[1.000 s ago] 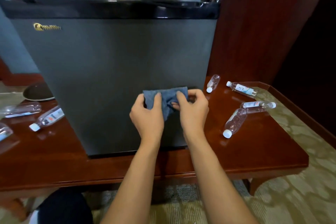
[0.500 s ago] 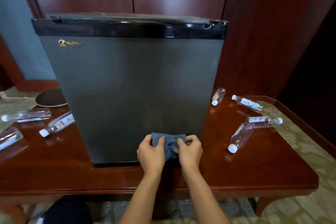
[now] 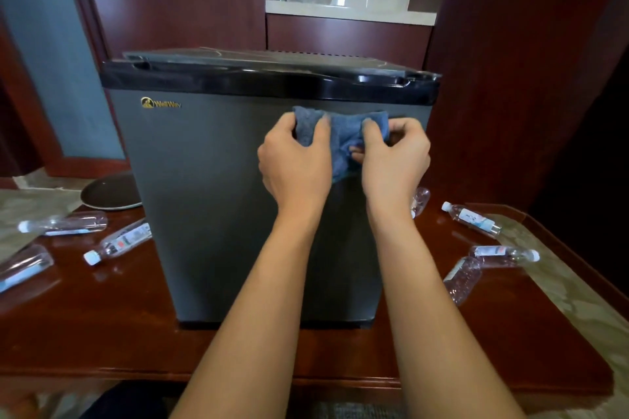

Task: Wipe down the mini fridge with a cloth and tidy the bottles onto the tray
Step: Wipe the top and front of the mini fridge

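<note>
Blue cloth (image 3: 342,139) bunched, gripped by both hands' fingers (image 3: 321,127), pressed high on fridge door (image 3: 218,201), long axis horizontal; unwiped door below.

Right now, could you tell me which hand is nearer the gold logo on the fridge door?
Left. The left hand is right of the gold logo; the right hand is farther right.

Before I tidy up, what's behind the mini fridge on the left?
A dark round tray pokes out behind the mini fridge; the fridge covers the tray's right part and anything further back.
</note>
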Motion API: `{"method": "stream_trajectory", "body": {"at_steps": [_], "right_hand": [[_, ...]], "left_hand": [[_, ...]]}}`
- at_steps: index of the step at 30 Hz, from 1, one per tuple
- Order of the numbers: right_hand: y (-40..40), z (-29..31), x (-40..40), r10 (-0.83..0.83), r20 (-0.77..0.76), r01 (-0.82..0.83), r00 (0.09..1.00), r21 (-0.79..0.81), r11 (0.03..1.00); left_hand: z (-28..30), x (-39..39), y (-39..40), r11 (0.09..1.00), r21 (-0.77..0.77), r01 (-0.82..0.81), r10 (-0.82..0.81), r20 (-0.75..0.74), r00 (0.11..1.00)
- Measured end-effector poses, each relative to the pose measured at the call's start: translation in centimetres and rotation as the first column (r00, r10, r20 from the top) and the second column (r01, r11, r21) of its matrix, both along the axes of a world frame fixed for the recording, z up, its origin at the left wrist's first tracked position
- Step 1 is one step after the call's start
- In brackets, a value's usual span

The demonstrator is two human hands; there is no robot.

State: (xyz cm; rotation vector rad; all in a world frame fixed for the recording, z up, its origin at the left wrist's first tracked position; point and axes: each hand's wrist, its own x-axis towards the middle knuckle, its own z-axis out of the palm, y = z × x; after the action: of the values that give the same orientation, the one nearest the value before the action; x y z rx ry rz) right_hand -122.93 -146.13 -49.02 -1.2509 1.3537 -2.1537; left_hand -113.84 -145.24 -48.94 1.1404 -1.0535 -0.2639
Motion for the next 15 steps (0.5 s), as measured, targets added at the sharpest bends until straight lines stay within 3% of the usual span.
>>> {"method": "stream_trajectory", "body": {"at_steps": [4,8,11,15], "right_hand": [[0.5,-1.9,1.0,0.034,-0.010,-0.034,0.999,-0.020,0.999],[1.3,-9.8,4.0,0.050,0.015,-0.050,0.999,0.048,0.998],[2.0,-17.1,6.9,0.085,-0.017,-0.080,0.996,0.195,0.977],[2.8,-24.2,10.4,0.181,-0.062,-0.138,0.982,0.428,0.893]], "left_hand": [[-1.6,1.5,0.4,0.999,0.044,-0.003,-0.001,0.083,0.997],[-9.0,3.5,1.6,0.976,0.188,-0.107,0.090,0.099,0.991],[-16.3,6.2,2.7,0.929,0.356,-0.102,0.093,0.043,0.995],[-23.1,10.2,3.6,0.798,0.599,-0.070,0.106,-0.026,0.994]]}}
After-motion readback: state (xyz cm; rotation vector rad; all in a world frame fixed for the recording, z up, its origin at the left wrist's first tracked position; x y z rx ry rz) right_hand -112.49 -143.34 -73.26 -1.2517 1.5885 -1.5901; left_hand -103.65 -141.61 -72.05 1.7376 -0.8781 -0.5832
